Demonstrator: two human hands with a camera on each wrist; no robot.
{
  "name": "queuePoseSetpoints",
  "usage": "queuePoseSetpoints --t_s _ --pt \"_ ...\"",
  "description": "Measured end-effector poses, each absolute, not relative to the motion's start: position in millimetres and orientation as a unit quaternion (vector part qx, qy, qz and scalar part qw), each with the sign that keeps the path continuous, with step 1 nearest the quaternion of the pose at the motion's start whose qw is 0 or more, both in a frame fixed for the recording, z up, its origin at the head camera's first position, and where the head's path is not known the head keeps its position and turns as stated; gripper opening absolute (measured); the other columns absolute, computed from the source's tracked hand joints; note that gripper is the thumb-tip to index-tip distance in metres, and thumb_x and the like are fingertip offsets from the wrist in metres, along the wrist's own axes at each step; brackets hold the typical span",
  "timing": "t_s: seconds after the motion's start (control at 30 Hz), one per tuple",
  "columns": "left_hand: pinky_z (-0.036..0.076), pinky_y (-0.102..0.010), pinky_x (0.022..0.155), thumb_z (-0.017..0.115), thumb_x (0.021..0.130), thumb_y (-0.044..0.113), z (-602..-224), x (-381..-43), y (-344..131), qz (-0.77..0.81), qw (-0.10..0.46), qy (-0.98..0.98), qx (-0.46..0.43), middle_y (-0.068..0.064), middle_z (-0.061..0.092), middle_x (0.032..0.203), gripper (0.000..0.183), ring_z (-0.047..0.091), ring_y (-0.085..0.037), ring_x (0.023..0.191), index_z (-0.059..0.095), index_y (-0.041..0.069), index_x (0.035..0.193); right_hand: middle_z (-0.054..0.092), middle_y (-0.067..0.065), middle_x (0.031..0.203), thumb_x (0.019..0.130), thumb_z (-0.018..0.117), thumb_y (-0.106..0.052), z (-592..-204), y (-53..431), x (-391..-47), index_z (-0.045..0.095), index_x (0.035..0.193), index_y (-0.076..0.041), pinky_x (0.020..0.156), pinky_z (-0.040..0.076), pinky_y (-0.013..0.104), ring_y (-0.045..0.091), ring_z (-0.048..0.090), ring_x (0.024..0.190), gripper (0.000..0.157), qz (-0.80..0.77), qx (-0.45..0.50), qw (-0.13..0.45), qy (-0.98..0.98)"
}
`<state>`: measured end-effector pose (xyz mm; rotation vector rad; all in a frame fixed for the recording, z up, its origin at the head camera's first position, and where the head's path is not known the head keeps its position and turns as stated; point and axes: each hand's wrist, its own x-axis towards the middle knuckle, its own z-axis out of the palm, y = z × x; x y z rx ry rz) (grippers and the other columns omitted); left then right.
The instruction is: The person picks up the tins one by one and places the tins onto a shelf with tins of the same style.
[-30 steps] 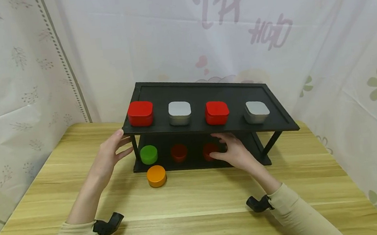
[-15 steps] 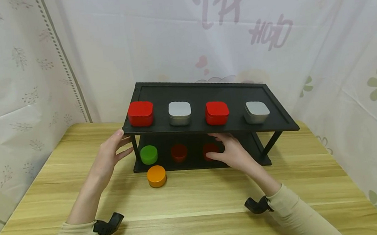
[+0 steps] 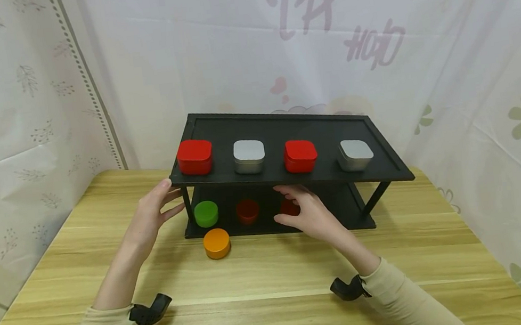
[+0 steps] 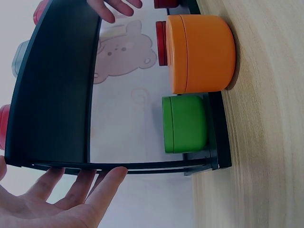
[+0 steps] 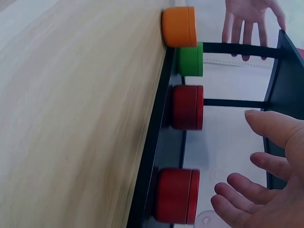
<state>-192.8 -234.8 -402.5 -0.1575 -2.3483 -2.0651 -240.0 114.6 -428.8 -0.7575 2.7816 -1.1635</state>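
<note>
A black two-tier shelf [image 3: 280, 128] stands on the wooden table. The fingers of my left hand [image 3: 152, 207] rest, nearly straight, against the upper board's left front corner. My right hand [image 3: 312, 213] reaches under the upper board, its thumb and fingers spread around nothing. Behind it, partly covered, is one round red tin [image 3: 290, 208]; another red tin [image 3: 248, 212] sits to its left on the lower board. Further left is a green round tin [image 3: 206, 214]. An orange round tin [image 3: 216, 243] stands on the table in front of the green one.
Along the upper board's front stand a red square tin [image 3: 194, 158], a silver tin [image 3: 248, 157], a second red square tin [image 3: 300, 157] and another silver tin [image 3: 354, 156]. Thin black posts [image 3: 375, 197] join the boards. A patterned cloth [image 3: 246, 40] hangs behind.
My right hand has moved left beneath the upper board, its thumb and fingers passing in front of the right red round tin. My left hand and the tins stay in place.
</note>
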Motion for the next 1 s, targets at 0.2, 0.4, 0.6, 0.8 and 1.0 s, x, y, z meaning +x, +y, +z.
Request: queuePoseSetpoints --t_s 0.2,0.4,0.6,0.8,1.0 --pt "0.054 -0.014 0.101 0.031 0.110 0.054 -403 -194 -235 -0.657 0.006 -0.752 -0.054 -0.011 0.041 0.151 0.070 0.039 -0.039 0.146 0.040 0.002 0.155 0.056 0.014 0.148 0.090 0.080 -0.024 -431 104 -238 0.054 0.148 -0.014 0.112 0.053 0.050 0.036 0.058 0.131 0.064 -0.391 -0.251 0.025 0.885" --pt "0.054 -0.012 0.100 0.032 0.109 0.055 -402 -193 -234 -0.662 0.007 -0.748 -0.053 -0.007 0.044 0.147 0.070 0.040 -0.037 0.145 0.041 0.002 0.155 0.057 0.013 0.147 0.090 0.080 -0.025 -432 93 -235 0.055 0.148 -0.015 0.108 0.055 0.051 0.036 0.061 0.128 0.064 -0.396 -0.258 0.030 0.881" --pt "0.054 -0.010 0.098 0.032 0.109 0.055 -402 -193 -235 -0.662 0.007 -0.748 -0.055 -0.004 0.045 0.145 0.070 0.040 -0.037 0.145 0.040 0.004 0.155 0.059 0.009 0.144 0.091 0.080 -0.027 -431 83 -232 0.056 0.147 -0.016 0.107 0.056 0.050 0.029 0.062 0.124 0.062 -0.399 -0.253 0.033 0.881" --pt "0.054 -0.011 0.099 0.032 0.109 0.055 -402 -193 -235 -0.661 0.006 -0.748 -0.053 -0.007 0.044 0.147 0.069 0.040 -0.037 0.145 0.040 0.003 0.155 0.060 0.010 0.143 0.091 0.080 -0.026 -432 72 -230 0.056 0.147 -0.013 0.108 0.055 0.050 0.029 0.061 0.125 0.062 -0.405 -0.258 0.047 0.876" --pt "0.054 -0.012 0.100 0.032 0.110 0.054 -402 -194 -235 -0.661 0.006 -0.749 -0.053 -0.006 0.044 0.147 0.069 0.040 -0.036 0.145 0.041 0.003 0.155 0.062 0.009 0.140 0.091 0.080 -0.025 -434 61 -228 0.057 0.146 -0.014 0.107 0.056 0.049 0.027 0.062 0.123 0.061 -0.411 -0.265 0.056 0.871"
